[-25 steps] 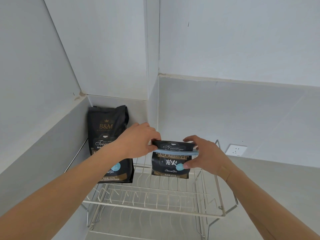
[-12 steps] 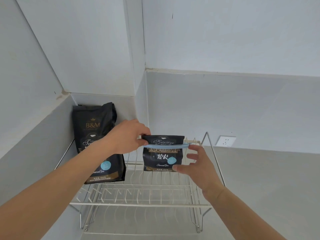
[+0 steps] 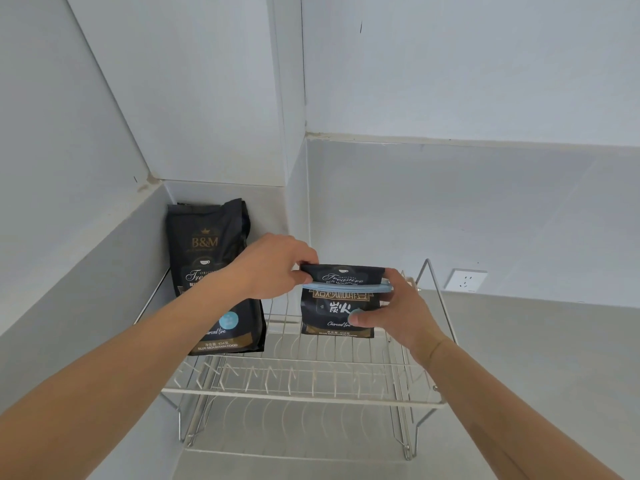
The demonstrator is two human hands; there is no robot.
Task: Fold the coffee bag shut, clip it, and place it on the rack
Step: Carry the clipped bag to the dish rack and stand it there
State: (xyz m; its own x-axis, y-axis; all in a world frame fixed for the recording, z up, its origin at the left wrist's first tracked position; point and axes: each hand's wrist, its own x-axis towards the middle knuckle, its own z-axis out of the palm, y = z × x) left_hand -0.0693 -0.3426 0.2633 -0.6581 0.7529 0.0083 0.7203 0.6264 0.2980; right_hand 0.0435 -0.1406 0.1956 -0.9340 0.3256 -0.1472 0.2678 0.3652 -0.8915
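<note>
- Left hand (image 3: 273, 268) fingers pinch the folded coffee bag's (image 3: 337, 306) top-left corner, mid-frame.
- Right hand (image 3: 398, 313) fingers grip its right side beside the blue clip (image 3: 346, 287).
- Bag upright on the wire rack (image 3: 304, 398).

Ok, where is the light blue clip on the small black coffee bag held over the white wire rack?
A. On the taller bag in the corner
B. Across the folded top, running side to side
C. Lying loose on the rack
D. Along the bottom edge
B: the light blue clip spans the small black coffee bag just below its folded top, between the left hand and right hand.
</note>
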